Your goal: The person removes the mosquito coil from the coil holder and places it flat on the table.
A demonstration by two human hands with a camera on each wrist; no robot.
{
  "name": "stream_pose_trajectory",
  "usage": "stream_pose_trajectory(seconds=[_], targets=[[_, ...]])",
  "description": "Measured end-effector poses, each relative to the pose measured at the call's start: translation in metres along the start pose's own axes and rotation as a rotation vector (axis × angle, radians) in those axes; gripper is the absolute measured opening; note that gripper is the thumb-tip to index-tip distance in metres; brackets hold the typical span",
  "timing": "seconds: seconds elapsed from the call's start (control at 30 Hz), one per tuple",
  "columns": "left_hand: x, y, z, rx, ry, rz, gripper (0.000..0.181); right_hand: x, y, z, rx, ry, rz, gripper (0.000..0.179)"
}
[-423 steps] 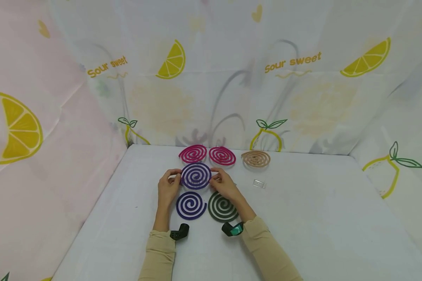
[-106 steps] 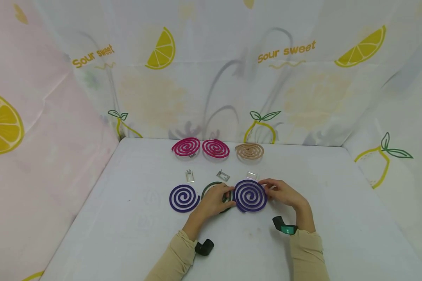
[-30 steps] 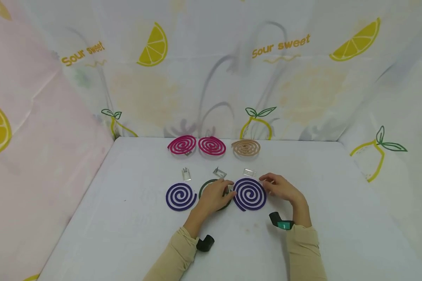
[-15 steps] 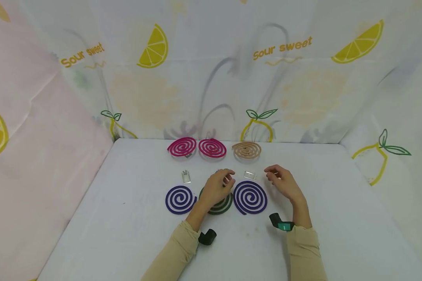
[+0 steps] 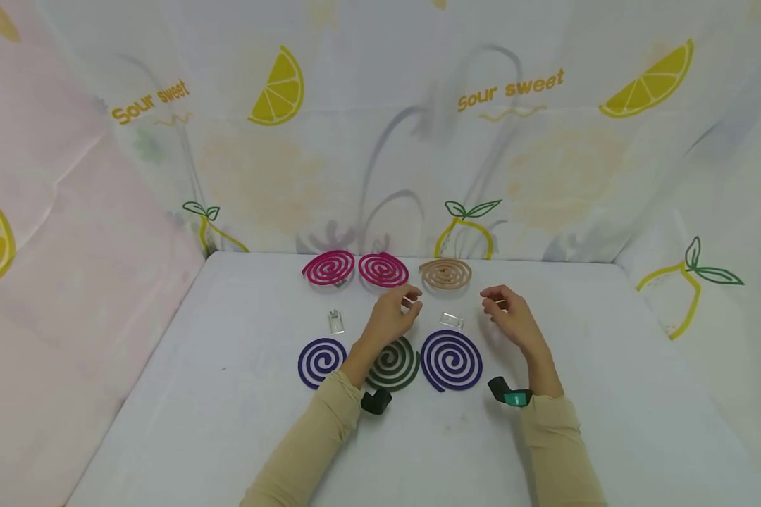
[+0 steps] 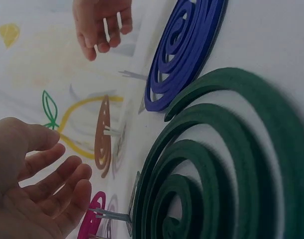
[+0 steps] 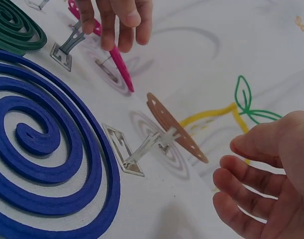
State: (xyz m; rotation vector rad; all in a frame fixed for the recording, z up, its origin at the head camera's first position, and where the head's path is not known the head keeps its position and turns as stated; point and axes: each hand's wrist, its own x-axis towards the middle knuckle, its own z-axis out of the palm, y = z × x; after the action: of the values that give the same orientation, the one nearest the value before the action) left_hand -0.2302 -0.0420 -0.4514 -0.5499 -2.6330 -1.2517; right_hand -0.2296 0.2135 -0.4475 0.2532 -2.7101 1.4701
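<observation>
My left hand (image 5: 393, 313) hovers above the table with its fingers loosely bent and nothing in them, just past a green mosquito coil (image 5: 390, 358). To its right my right hand (image 5: 510, 317) is also raised and holds nothing, fingers relaxed. Two purple coils lie flat on either side of the green one: a left coil (image 5: 324, 361), partly covered by my left sleeve, and a right coil (image 5: 453, 360). Small metal coil stands sit behind the front row: a left stand (image 5: 336, 322), a middle stand (image 7: 68, 49) hidden behind my left hand in the head view, and a right stand (image 5: 452, 320).
Along the back, a left pink coil (image 5: 330, 267), a second pink coil (image 5: 383, 270) and a tan coil (image 5: 445, 273) are held up off the table on stands. Printed cloth walls (image 5: 545, 176) enclose the white table (image 5: 609, 394) at the back and sides.
The right purple coil was set down flat beside the green one, and both hands let go of it. Since then both hands have risen and moved away toward the back.
</observation>
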Motion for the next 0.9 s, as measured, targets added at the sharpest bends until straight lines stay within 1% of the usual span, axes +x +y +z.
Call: stream_pose_trajectory(seconds=[0.07, 0.13, 0.2, 0.3, 0.37, 0.47, 0.63, 0.73, 0.9], targets=[[0.004, -0.003, 0.0, -0.013, 0.002, -0.027, 0.021, 0.004, 0.002, 0.0, 0.019, -0.003, 0.009, 0.028], [0.008, -0.006, 0.0, -0.011, 0.004, -0.037, 0.021, 0.008, 0.003, 0.0, 0.018, -0.005, 0.014, 0.029], [0.013, -0.008, 0.0, 0.001, 0.002, -0.044, 0.022, 0.012, 0.004, 0.001, -0.014, -0.004, 0.011, 0.028], [0.018, -0.011, 0.0, 0.022, 0.006, -0.027, 0.022, 0.018, 0.004, 0.003, -0.077, -0.002, -0.004, 0.026], [0.022, -0.012, 0.0, 0.027, -0.001, -0.038, 0.023, 0.022, 0.004, 0.004, -0.113, -0.001, -0.01, 0.026], [0.029, -0.013, 0.001, 0.067, -0.012, -0.042, 0.024, 0.029, 0.005, 0.004, -0.144, -0.004, -0.008, 0.027], [0.041, -0.015, 0.005, 0.186, -0.036, -0.035, 0.024, 0.044, 0.007, 0.005, -0.153, -0.003, 0.026, 0.031], [0.048, -0.016, 0.007, 0.207, -0.042, -0.038, 0.024, 0.052, 0.009, 0.006, -0.142, -0.004, 0.051, 0.035], [0.058, -0.016, 0.011, 0.229, -0.046, -0.039, 0.026, 0.064, 0.01, 0.008, -0.157, 0.002, 0.082, 0.041]])
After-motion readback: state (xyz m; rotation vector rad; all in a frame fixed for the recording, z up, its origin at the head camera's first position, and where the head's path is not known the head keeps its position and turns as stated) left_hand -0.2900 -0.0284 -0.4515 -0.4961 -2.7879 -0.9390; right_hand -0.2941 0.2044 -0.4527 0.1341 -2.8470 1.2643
